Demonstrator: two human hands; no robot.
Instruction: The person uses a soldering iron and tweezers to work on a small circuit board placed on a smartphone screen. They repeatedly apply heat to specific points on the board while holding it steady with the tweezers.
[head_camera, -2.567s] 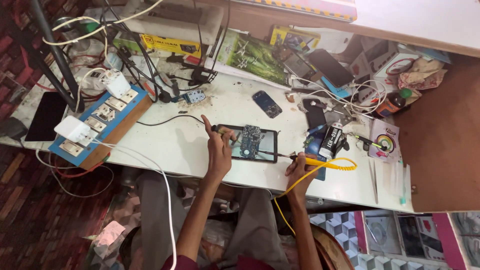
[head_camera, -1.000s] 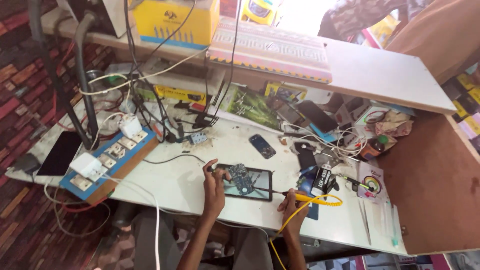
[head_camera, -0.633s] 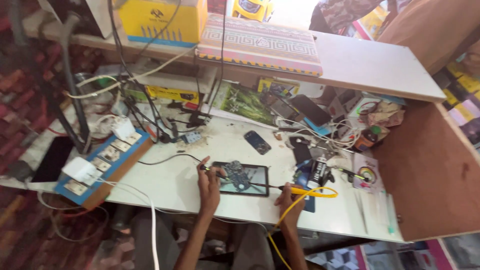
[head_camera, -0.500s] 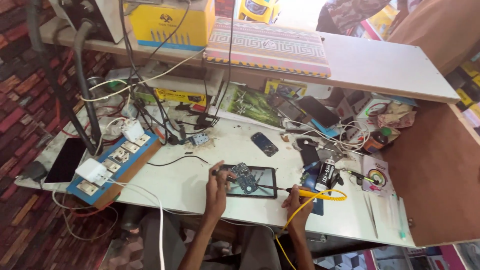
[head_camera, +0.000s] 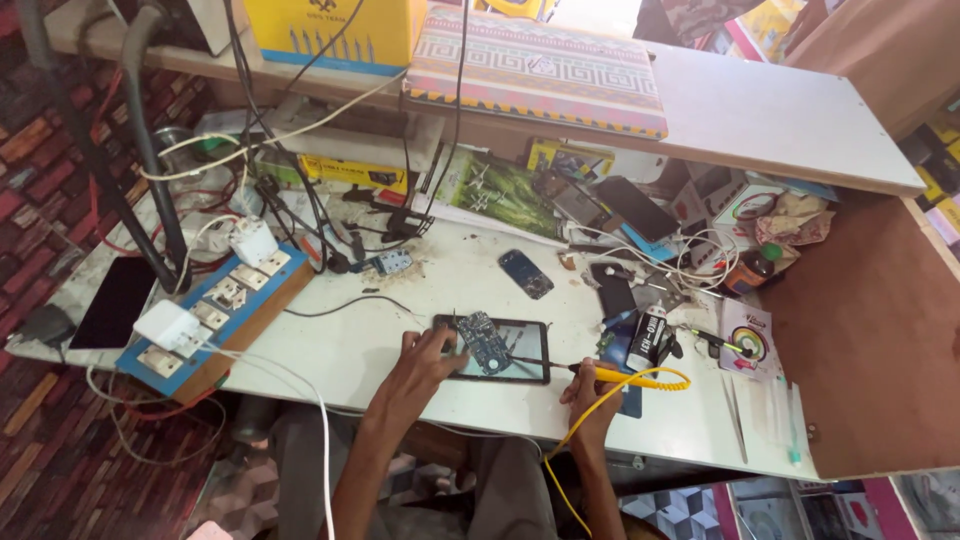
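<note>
The left hand (head_camera: 420, 362) is pressing its fingers on the circuit board (head_camera: 483, 341) lying on a dark tablet (head_camera: 497, 350) at the bench (head_camera: 340, 350) front. The right hand (head_camera: 590, 392) is gripping a yellow soldering iron (head_camera: 590, 373), its long axis pointing left, the tip seemingly touching the board.

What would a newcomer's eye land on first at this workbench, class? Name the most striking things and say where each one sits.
At the front edge of the white table, the left hand steadies a circuit board lying on a dark tablet, while the right hand holds a yellow-handled soldering iron with its tip toward the board. To the left lies a blue switchboard with white plugs; a patterned case sits on the shelf above.
</note>
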